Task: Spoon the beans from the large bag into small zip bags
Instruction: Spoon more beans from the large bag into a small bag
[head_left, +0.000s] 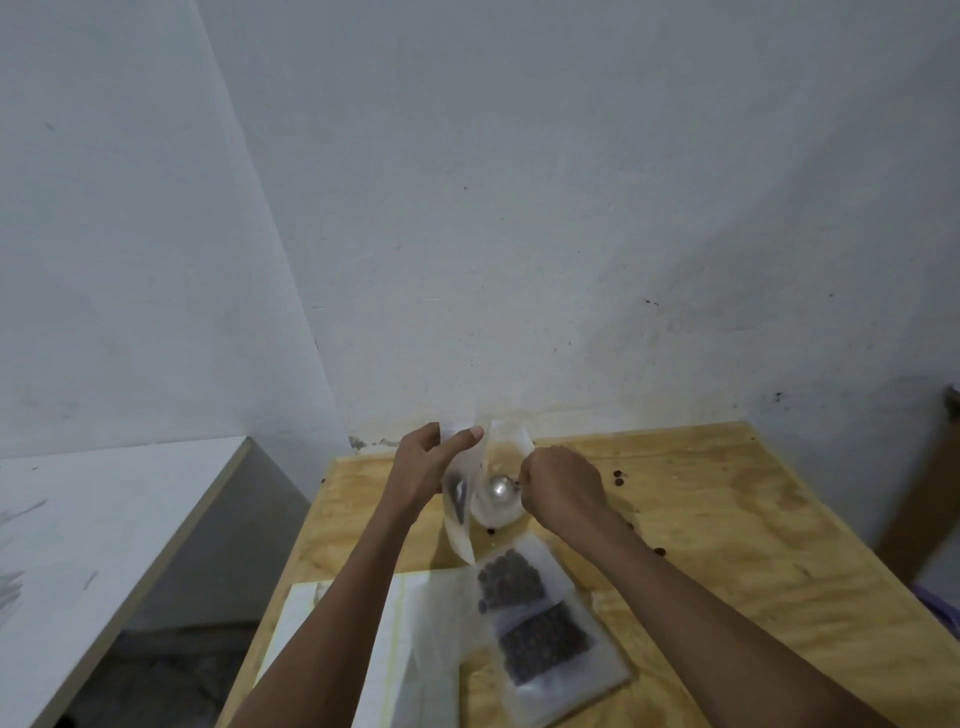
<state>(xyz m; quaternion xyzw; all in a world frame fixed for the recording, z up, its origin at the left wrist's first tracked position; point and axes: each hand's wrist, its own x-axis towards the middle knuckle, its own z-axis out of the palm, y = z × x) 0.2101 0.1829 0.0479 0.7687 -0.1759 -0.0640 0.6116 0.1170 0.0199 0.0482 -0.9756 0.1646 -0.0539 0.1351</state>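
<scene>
My left hand (423, 467) pinches the top of a small frosted zip bag (460, 512), which hangs upright with a few dark beans inside. My right hand (561, 488) is closed around the handle of a metal spoon (501, 491), whose round bowl sits inside the open large bag (506, 470) at the back of the wooden table. Two filled small zip bags lie flat in front, one (511, 574) partly over the other (550, 647), both showing dark beans.
The plywood table (727, 545) has loose beans (618, 475) scattered at the back right. A stack of empty frosted bags on a white sheet (405, 639) lies at the front left. A white surface (104, 519) stands to the left across a gap.
</scene>
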